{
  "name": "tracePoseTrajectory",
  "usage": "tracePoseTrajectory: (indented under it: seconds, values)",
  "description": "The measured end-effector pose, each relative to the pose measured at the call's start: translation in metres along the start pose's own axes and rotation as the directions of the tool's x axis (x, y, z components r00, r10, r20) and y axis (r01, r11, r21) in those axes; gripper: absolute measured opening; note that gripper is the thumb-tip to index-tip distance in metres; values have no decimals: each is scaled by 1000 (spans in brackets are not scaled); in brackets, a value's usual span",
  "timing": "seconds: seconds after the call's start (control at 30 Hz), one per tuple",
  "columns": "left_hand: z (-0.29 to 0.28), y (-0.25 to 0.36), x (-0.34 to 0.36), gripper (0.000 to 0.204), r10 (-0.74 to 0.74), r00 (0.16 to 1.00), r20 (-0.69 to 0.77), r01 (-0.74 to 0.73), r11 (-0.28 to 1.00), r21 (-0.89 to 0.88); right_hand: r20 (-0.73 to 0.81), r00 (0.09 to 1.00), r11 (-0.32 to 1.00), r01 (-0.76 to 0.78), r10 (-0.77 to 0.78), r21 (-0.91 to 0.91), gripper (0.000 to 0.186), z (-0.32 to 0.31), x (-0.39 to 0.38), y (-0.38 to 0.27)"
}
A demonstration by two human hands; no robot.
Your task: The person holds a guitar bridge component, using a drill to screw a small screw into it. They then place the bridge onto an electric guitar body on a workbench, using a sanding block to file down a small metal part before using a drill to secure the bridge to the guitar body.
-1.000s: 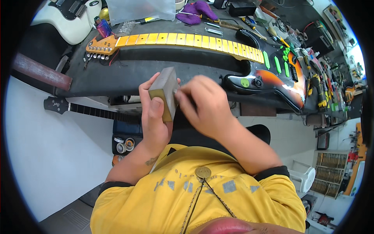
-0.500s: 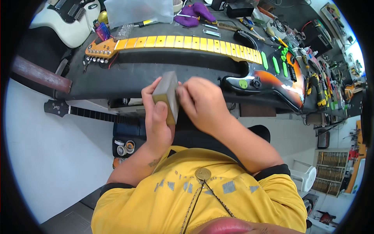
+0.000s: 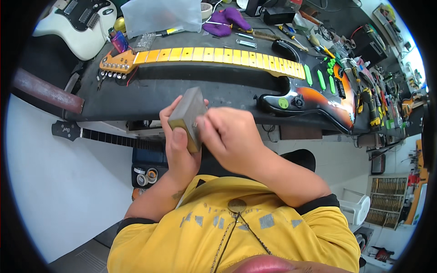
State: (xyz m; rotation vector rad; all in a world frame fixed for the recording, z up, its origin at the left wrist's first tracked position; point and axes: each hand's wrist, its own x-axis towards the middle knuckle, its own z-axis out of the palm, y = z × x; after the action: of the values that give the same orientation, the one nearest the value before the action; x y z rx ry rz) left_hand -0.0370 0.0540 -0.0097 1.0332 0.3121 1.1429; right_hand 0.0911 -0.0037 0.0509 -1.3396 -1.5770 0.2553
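My left hand (image 3: pixel 178 148) grips a grey rectangular block (image 3: pixel 187 108) with a yellowish-brown edge, its thumb on the near end. The block is raised in front of my chest and tilted, one broad face turned to the right. My right hand (image 3: pixel 232 134) is pinched closed against that face. A small shiny bit shows at its fingertips, too small and blurred to name. Beyond my hands, on the dark workbench (image 3: pixel 159 102), lies an electric guitar with a yellow maple neck (image 3: pixel 195 54), a sunburst body (image 3: pixel 314 98) and green tape over its pickups.
A white guitar body (image 3: pixel 84 36) lies at the far left. Tools (image 3: pixel 368 100) crowd the bench's right end. A purple cloth (image 3: pixel 218 28) and a translucent sheet (image 3: pixel 159 16) lie at the back. Below the bench edge, a dark guitar neck (image 3: pixel 114 137) juts out beside tape rolls (image 3: pixel 145 176).
The block and both hands have shifted a little left and slightly nearer to me. My right fingertips stay against the block's face. The guitar lies as before.
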Motion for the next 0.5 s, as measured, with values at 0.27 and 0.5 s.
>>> tracePoseTrajectory:
  seconds: [0.27,0.5]
  values:
    - [7,10,0,78,-128,990,-55,123,988,-88,245,959,384,-283,144,879,28,-19,-12,12]
    - [5,10,1,75,-134,991,-7,131,979,-158,259,942,265,-312,215,912,17,-10,-16,32]
